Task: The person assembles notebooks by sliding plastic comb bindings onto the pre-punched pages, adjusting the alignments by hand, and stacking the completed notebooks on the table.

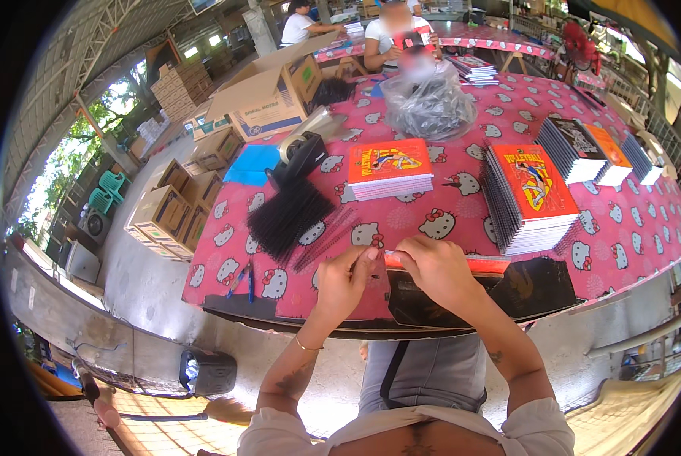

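Now both hands, left hand and right hand, grip clamped on red notebook edge.

Notebook spine end under right hand; fingers' grip w/ coil unclear.

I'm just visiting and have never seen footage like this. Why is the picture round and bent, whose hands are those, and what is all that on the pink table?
There is no machine here: a person wears a wide fisheye camera on the head, looking down, which bends straight edges. The left hand and right hand are that person's own, together holding the edge of an orange-covered notebook. On the pink patterned tablecloth lie a pile of black spiral binding coils, stacks of orange spiral notebooks, a tape dispenser and a plastic bag. Other people sit at the far side.
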A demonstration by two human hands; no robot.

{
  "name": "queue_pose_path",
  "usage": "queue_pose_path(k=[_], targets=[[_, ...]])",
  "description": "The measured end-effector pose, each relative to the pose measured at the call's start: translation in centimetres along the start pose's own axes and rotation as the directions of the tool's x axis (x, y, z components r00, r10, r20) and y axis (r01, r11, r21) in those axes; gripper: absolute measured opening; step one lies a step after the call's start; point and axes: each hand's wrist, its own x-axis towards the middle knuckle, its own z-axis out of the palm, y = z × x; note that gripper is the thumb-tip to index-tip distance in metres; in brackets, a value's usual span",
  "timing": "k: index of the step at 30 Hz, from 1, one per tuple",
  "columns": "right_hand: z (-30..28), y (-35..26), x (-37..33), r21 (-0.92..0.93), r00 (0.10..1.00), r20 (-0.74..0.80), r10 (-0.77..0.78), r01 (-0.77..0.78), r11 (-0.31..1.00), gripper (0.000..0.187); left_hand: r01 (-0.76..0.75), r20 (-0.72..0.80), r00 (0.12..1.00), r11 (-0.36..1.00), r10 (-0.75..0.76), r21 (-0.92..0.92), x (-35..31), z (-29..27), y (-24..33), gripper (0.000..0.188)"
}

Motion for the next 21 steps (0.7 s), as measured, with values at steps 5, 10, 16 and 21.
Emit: queue_pose_path(k=[5,10,16,21], targets=[[-0.3,0.0,0.0,0.038,1.0,0.005,-0.007,0.007,0.999,0.008,-0.022,0.002,1.0,0.989,0.022,-0.147,0.0,0.0,0.1,0.019],[-0.6,0.0,-0.3,0.033,0.999,0.038,-0.037,0.036,0.999,0.01,-0.086,-0.012,0.996,0.996,0.086,0.015,0.4,0.1,-0.2,0.016],[-0.5,0.1,-0.2,0.0,0.997,0.082,-0.011,0.011,1.0,0.012,-0.364,0.195,0.913,0.931,0.358,-0.007,2.4,-1.0,-0.4,0.02],[-2.1,0.3,-0.1,-0.088,0.964,-0.124,-0.237,0.227,0.97,0.012,-0.377,0.163,0.913,0.926,0.373,-0.008,2.7,-0.5,1.4,0.018]])
